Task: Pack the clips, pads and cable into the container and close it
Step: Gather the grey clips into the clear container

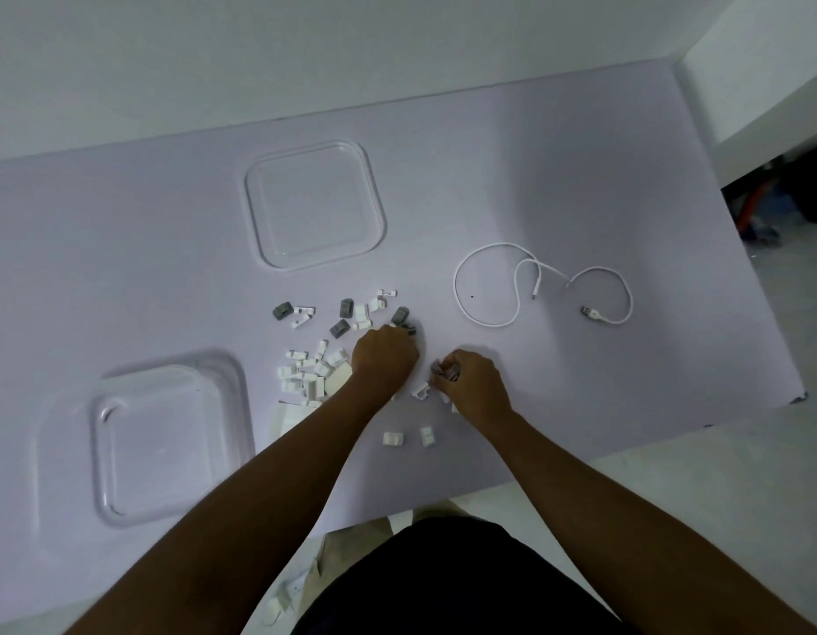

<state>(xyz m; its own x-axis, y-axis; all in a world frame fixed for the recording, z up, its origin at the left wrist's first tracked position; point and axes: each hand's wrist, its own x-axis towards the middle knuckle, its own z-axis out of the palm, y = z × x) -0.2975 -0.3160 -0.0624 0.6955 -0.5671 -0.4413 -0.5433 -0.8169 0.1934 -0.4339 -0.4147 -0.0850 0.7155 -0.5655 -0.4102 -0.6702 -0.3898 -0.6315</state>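
- Both of your hands are down among the scattered pieces at the middle of the table (581,185): your left hand (384,356) is curled knuckles-up over the grey clips (400,316), and whether it has actually closed on one you cannot tell from the head view
- Your right hand (473,380) is pinched on a small grey clip (436,369) at its fingertips, with more white pieces lying just under and beside it
- Most of the white clips (306,375) sit in a heap just left of your left hand, with flat white pads (340,377) mixed into that heap; two loose white clips (409,437) lie nearer your body, between your forearms
- Your target, the clear container (168,440), lies low and to the left, beyond the heap, so it is your left hand that sits nearer to it; your right would have to cross over
- Its clear lid (315,203) rests flat, further out, well apart from the container
- Off to the right lies the white cable (542,288) in loose loops, its spread running left to right, nearer your right hand and untouched
- Judging by the bare container, packing has barely begun
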